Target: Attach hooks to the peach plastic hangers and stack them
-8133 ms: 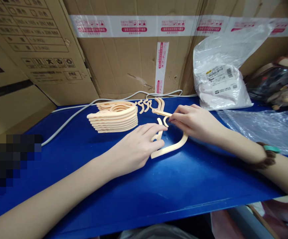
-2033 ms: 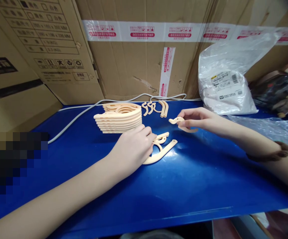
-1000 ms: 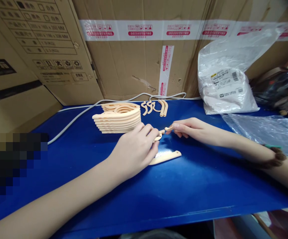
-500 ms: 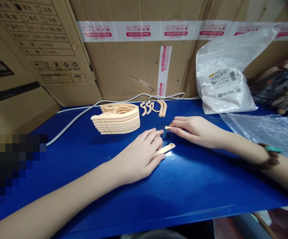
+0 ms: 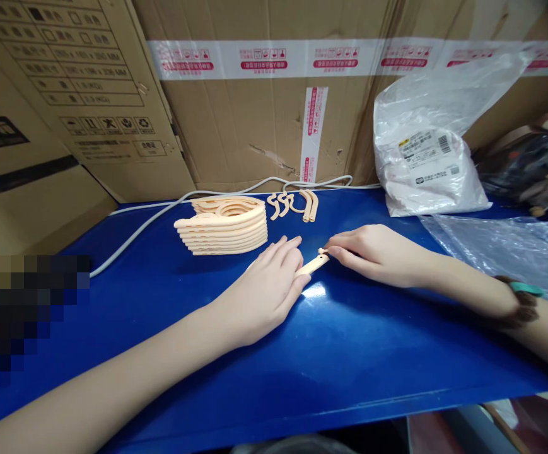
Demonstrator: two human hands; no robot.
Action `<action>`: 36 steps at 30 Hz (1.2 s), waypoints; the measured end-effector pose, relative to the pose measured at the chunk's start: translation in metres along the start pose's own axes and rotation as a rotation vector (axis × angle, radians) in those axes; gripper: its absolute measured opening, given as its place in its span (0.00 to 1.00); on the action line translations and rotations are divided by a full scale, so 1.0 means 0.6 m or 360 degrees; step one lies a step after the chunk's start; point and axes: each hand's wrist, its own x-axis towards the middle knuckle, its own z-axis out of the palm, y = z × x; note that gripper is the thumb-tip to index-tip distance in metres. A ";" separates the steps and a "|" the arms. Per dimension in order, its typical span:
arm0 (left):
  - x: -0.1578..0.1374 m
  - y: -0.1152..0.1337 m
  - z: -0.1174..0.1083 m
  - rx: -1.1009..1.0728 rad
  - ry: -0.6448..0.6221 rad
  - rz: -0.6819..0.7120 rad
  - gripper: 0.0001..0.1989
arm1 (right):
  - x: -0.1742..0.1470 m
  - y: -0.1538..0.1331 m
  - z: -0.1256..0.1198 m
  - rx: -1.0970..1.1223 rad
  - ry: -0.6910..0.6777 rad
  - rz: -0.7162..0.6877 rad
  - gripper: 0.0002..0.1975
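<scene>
My left hand (image 5: 274,277) is closed round a flat cream plastic hanger arm (image 5: 312,265), whose end with a small hole points to the right. My right hand (image 5: 368,252) pinches a small cream plastic piece (image 5: 321,251); only its knobbed tip shows, right at the holed end of the arm. Whether the two parts touch, I cannot tell. Behind my left hand stands a neat stack of cream folding hangers (image 5: 226,230). Farther back lie loose S-shaped hooks (image 5: 283,203) and a pair of curved arms (image 5: 312,207).
All this is on a blue tabletop (image 5: 349,366). A grey cable (image 5: 136,243) runs along the back, before large cardboard boxes (image 5: 255,126). At the right stand a white plastic bag (image 5: 429,157) with a label and a flat clear plastic sheet (image 5: 514,252).
The hanger arm in my left hand has shifted back and slightly left. My right hand has moved a little, bringing the small piece's tip to the arm's holed end.
</scene>
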 end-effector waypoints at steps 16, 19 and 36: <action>0.003 -0.001 0.003 -0.0183 0.0048 -0.0047 0.14 | -0.005 -0.014 -0.009 0.0344 0.0042 0.0082 0.18; 0.004 -0.002 0.003 -0.0217 0.0067 -0.0044 0.13 | -0.005 -0.013 -0.008 0.0347 0.0090 0.0159 0.19; 0.002 -0.002 0.002 -0.0300 0.0108 -0.0031 0.11 | -0.003 -0.004 -0.002 0.0358 0.0128 0.0241 0.18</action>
